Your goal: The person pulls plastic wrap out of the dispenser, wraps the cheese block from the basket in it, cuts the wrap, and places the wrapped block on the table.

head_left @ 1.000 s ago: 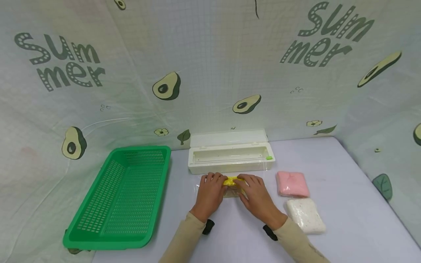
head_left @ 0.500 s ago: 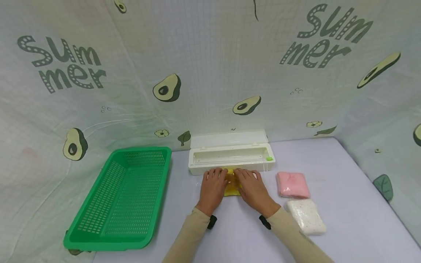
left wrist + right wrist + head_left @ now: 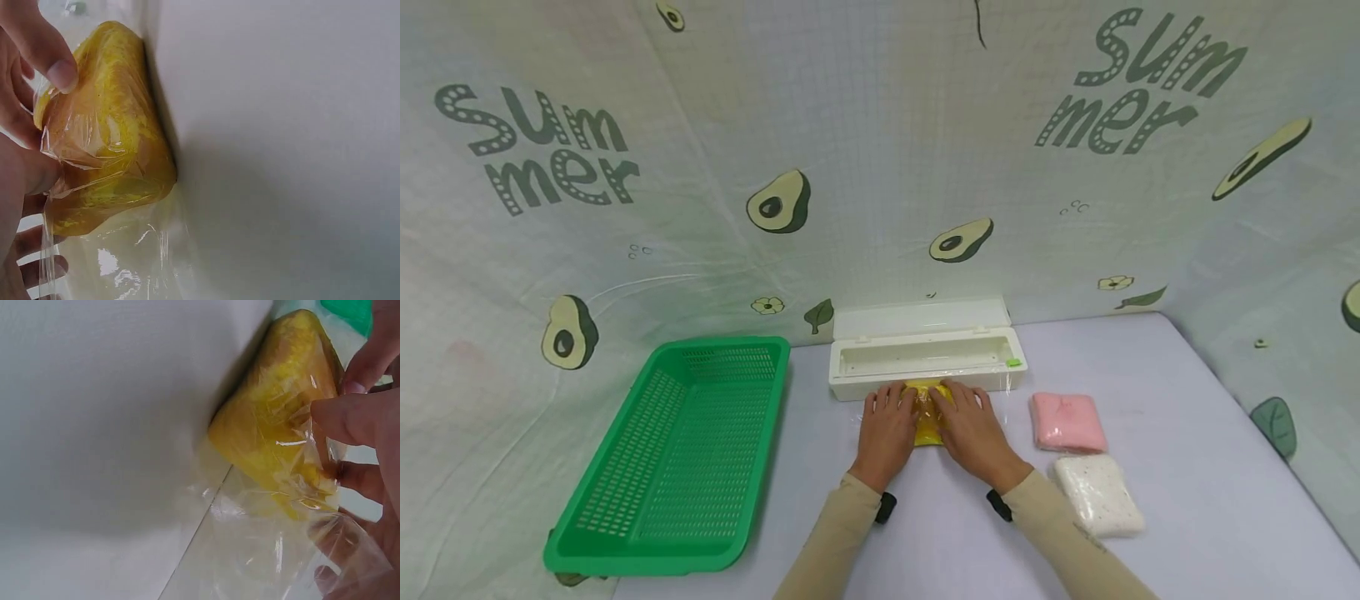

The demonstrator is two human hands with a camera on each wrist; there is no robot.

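A soft yellow block (image 3: 929, 429) in clear plastic film (image 3: 119, 262) sits on the table against the front of the white box (image 3: 887, 385). From its left side my left hand (image 3: 883, 435) holds it, thumb on the near face and fingers bent over the far side. My right hand (image 3: 976, 437) grips the opposite side the same way, its thumb (image 3: 344, 419) pressing the wrinkled film. Loose film spreads out past both sides of the block. Both wrist views show the block close up; fingertips behind it are partly hidden.
The long white box stands with its lid (image 3: 921, 315) raised and a green clip (image 3: 1013, 362) on its front edge. At left lies a green perforated basket (image 3: 752, 467). Wrapped pink (image 3: 1067, 422) and white blocks (image 3: 1097, 494) lie at right. A printed curtain (image 3: 865, 167) rises behind.
Both hands have moved forward with the yellow block, up to the white box. Thumbs and fingers have shifted over it, and more of its wrapped near face shows between the hands.
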